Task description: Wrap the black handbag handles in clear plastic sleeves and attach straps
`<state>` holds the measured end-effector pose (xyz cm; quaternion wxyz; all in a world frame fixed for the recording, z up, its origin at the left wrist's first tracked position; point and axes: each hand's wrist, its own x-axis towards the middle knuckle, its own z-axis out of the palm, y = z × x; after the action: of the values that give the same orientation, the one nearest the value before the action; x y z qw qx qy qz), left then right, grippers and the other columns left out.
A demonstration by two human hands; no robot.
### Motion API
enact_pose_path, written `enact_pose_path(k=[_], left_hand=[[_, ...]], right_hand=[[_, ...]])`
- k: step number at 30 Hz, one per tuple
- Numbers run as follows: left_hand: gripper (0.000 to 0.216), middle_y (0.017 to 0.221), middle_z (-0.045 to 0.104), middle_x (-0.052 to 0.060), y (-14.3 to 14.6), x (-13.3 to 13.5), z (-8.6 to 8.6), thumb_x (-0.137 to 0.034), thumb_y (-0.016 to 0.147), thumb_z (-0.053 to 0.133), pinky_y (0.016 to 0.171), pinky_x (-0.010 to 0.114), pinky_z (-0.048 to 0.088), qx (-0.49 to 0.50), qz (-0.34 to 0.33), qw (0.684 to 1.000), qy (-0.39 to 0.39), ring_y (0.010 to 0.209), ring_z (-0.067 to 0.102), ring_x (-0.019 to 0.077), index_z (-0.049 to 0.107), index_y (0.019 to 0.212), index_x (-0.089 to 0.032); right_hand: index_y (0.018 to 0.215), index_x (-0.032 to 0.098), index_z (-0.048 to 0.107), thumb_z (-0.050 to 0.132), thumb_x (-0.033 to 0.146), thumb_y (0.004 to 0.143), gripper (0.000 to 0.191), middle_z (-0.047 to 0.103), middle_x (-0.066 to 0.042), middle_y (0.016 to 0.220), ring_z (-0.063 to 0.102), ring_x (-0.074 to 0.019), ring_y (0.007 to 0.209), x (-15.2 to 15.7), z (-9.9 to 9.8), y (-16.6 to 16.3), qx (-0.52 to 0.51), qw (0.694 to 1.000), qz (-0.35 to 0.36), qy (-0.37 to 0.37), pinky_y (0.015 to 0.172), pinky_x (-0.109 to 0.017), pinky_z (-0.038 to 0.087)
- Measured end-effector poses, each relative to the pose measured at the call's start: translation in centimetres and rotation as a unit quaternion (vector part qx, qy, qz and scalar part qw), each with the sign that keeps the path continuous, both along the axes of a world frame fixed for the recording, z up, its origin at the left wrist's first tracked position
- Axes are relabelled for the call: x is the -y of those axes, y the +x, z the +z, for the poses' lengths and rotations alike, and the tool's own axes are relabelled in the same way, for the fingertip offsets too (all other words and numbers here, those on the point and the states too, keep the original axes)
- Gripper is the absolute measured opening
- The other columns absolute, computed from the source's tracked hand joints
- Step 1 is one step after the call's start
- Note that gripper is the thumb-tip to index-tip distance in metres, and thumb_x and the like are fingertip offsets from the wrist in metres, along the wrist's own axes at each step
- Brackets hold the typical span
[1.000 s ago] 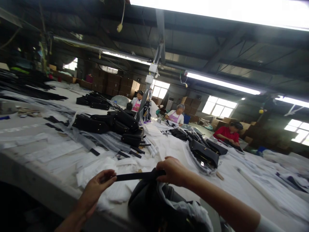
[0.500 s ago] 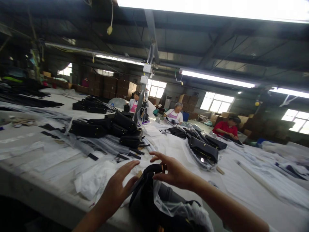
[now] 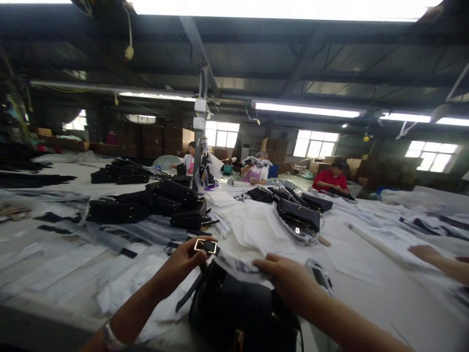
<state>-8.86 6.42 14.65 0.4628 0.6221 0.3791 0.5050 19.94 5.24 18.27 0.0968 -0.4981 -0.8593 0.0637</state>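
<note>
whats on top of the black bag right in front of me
Crumpled clear plastic lies along its top, with the right hand on it. The left hand holds a metal buckle just above. Inside the bag cannot be seen.

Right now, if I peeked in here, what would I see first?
First the black bag right in front, at the near table edge. The left hand pinches a shiny metal buckle just above it, and the right hand lies on the crinkly wrap at its top. Behind, heaps of black bags cover the long white table, with three people working at its far end.
</note>
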Motion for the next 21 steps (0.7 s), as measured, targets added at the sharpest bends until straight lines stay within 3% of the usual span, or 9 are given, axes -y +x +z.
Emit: enact_pose_path(k=[4, 7, 9, 13, 16, 18, 19, 21], left_hand=[[0.054, 0.089, 0.069, 0.005, 1.9, 0.6, 1.2, -0.061, 0.082, 0.059, 0.077, 0.028, 0.045, 0.005, -0.015, 1.0, -0.027, 0.083, 0.06, 0.0206, 0.071, 0.111, -0.017], [0.04, 0.082, 0.068, 0.002, 4.9, 1.0, 2.2, -0.051, 0.08, 0.069, 0.072, 0.024, 0.042, -0.012, -0.068, 0.996, -0.057, 0.079, 0.058, 0.0177, 0.074, 0.101, -0.018], [0.039, 0.08, 0.067, 0.002, 6.8, 1.2, 2.3, -0.048, 0.076, 0.073, 0.07, 0.024, 0.042, 0.004, -0.109, 0.991, -0.081, 0.075, 0.058, 0.0168, 0.074, 0.097, -0.016], [0.039, 0.08, 0.068, 0.003, 8.8, 1.4, 1.5, -0.047, 0.074, 0.075, 0.068, 0.025, 0.042, 0.045, -0.079, 0.992, -0.083, 0.073, 0.057, 0.0167, 0.073, 0.096, -0.015], [0.032, 0.083, 0.068, 0.003, 8.9, 1.7, 0.9, -0.044, 0.078, 0.072, 0.071, 0.024, 0.041, 0.055, -0.028, 0.995, -0.073, 0.077, 0.057, 0.0167, 0.072, 0.094, -0.017], [0.03, 0.083, 0.066, 0.002, 8.9, 2.0, 0.7, -0.045, 0.081, 0.068, 0.07, 0.024, 0.041, 0.057, -0.013, 0.996, -0.068, 0.077, 0.055, 0.0166, 0.072, 0.094, -0.017], [0.031, 0.083, 0.066, 0.002, 9.0, 2.1, 0.6, -0.046, 0.083, 0.067, 0.07, 0.024, 0.04, 0.054, -0.017, 0.996, -0.065, 0.077, 0.055, 0.0168, 0.072, 0.094, -0.018], [0.034, 0.083, 0.066, 0.003, 9.2, 2.4, 0.6, -0.049, 0.086, 0.062, 0.07, 0.024, 0.041, 0.045, -0.039, 0.997, -0.054, 0.077, 0.056, 0.0176, 0.072, 0.096, -0.018]], right_hand=[[0.129, 0.026, 0.06, 0.043, 0.008, 0.088, 0.048, 0.067, -0.006, 0.109, 0.066, -0.0207, 0.091, -3.5, 3.5, 3.1, -0.082, 0.988, -0.015, 0.133, 0.079, -0.029, 0.047], [0.131, 0.027, 0.058, 0.044, 0.006, 0.087, 0.052, 0.065, -0.004, 0.118, 0.063, -0.0208, 0.102, -6.4, 5.5, 4.2, -0.12, 0.97, -0.038, 0.21, 0.087, -0.029, 0.046], [0.128, 0.026, 0.061, 0.045, 0.003, 0.085, 0.052, 0.064, -0.004, 0.123, 0.059, -0.0214, 0.111, -8.1, 5.7, 4.2, -0.126, 0.965, -0.056, 0.225, 0.095, -0.031, 0.044], [0.125, 0.021, 0.063, 0.056, 0.0, 0.076, 0.054, 0.065, -0.008, 0.126, 0.058, -0.0239, 0.116, -9.0, 3.4, 3.4, -0.12, 0.972, -0.068, 0.191, 0.102, -0.035, 0.042], [0.138, 0.018, 0.049, 0.058, 0.006, 0.079, 0.061, 0.055, -0.013, 0.138, 0.051, -0.0264, 0.125, -6.7, 0.5, 3.1, -0.147, 0.966, -0.085, 0.196, 0.104, -0.039, 0.042], [0.131, 0.017, 0.055, 0.051, 0.018, 0.09, 0.041, 0.065, -0.012, 0.123, 0.061, -0.0246, 0.111, -4.5, -1.1, 2.7, -0.241, 0.948, -0.096, 0.183, 0.095, -0.036, 0.048], [0.121, 0.018, 0.061, 0.049, 0.027, 0.093, 0.031, 0.07, -0.01, 0.108, 0.066, -0.0237, 0.098, -3.4, -1.7, 2.4, -0.298, 0.939, -0.094, 0.143, 0.087, -0.035, 0.051], [0.099, 0.018, 0.069, 0.048, 0.046, 0.094, 0.035, 0.072, -0.007, 0.086, 0.068, -0.0223, 0.08, -1.7, -2.6, 1.5, -0.404, 0.913, -0.062, 0.01, 0.075, -0.033, 0.052]])
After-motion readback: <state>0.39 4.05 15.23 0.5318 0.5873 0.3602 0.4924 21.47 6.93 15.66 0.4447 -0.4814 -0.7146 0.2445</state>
